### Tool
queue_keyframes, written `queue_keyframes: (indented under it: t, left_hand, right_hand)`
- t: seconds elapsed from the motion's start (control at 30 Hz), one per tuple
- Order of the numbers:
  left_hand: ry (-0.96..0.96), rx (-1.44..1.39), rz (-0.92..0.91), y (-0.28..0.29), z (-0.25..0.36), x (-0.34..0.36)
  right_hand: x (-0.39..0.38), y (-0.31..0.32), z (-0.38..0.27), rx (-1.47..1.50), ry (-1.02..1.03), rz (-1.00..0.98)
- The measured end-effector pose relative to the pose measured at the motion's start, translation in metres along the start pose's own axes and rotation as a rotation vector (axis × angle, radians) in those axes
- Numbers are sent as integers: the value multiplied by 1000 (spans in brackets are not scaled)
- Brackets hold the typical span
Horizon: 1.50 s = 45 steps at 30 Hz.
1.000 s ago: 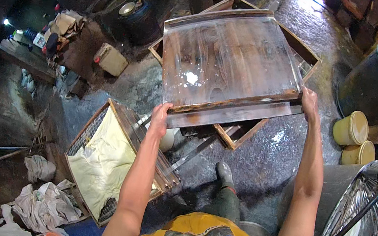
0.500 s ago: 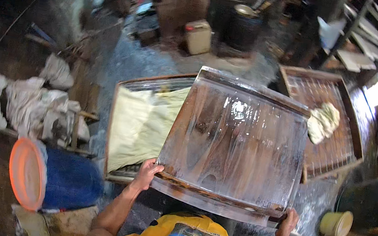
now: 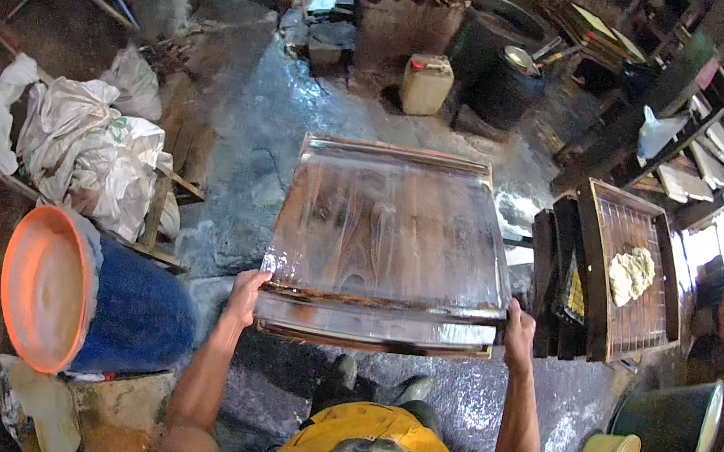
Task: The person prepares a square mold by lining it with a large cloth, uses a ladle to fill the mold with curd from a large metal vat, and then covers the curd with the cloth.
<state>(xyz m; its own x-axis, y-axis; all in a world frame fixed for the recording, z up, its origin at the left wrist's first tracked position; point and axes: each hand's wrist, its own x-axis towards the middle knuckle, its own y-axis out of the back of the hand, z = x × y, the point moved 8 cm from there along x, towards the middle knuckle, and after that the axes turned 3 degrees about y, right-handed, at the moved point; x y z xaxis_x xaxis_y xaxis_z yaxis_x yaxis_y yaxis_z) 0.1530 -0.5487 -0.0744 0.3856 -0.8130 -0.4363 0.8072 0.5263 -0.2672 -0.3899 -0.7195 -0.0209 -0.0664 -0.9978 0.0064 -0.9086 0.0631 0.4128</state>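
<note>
Wet, dark floor (image 3: 252, 134) spreads through a dim, cluttered workroom, with bright light at an opening on the right. Both grips are closed on one thing: the left grip (image 3: 247, 297) holds the near left corner of a wet wooden board (image 3: 390, 231), the right grip (image 3: 518, 335) its near right corner. That board lies roughly level before the person, just beyond the boots (image 3: 416, 388). Whether it rests on something or hangs free, I cannot tell. Its slick surface could let a corner slide from the fingers, and since both hands sit at the near side, the far end might dip or swing askew. On the shiny floor, a boot could skid under the load. Rightward, apart from the board, a wooden tray (image 3: 623, 229) bearing a crumpled pale bundle (image 3: 631, 276) seems to top a stack of frames (image 3: 553, 269); a wide turn might knock it. Leftward lies a blue barrel (image 3: 138, 313) with an orange rim, near white sacks (image 3: 73, 132); ahead stands a jerrycan (image 3: 427, 87).
</note>
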Motion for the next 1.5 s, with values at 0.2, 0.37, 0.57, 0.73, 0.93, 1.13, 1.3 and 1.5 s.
queue_keyframes:
  t: [0.2, 0.37, 0.57, 0.73, 0.93, 1.13, 1.3, 1.5]
  left_hand:
    - [160, -255, -52, 13, -53, 25]
    - [-102, -556, 330, 35, -61, 4]
    - [-237, -225, 419, 60, -72, 15]
    - [-179, 204, 403, 30, -61, 8]
    - [-217, 240, 402, 12, -44, -4]
    - [-274, 383, 376, 20, -47, 3]
    - [-312, 516, 427, -13, -47, -1]
    - [-796, 1028, 653, -182, -30, -21]
  right_hand:
    - [12, -16, 52, -17, -79, 62]
    - [9, -10, 76, 105, -88, 290]
    - [-3, -22, 120, 266, -196, 346]
    - [-14, -20, 114, 185, -168, 282]
    - [-16, -23, 112, 95, -161, 289]
    - [-20, -18, 107, 8, -178, 313]
    - [-24, 31, 126, 105, -60, 521]
    - [-11, 291, 141, -151, 120, 1064]
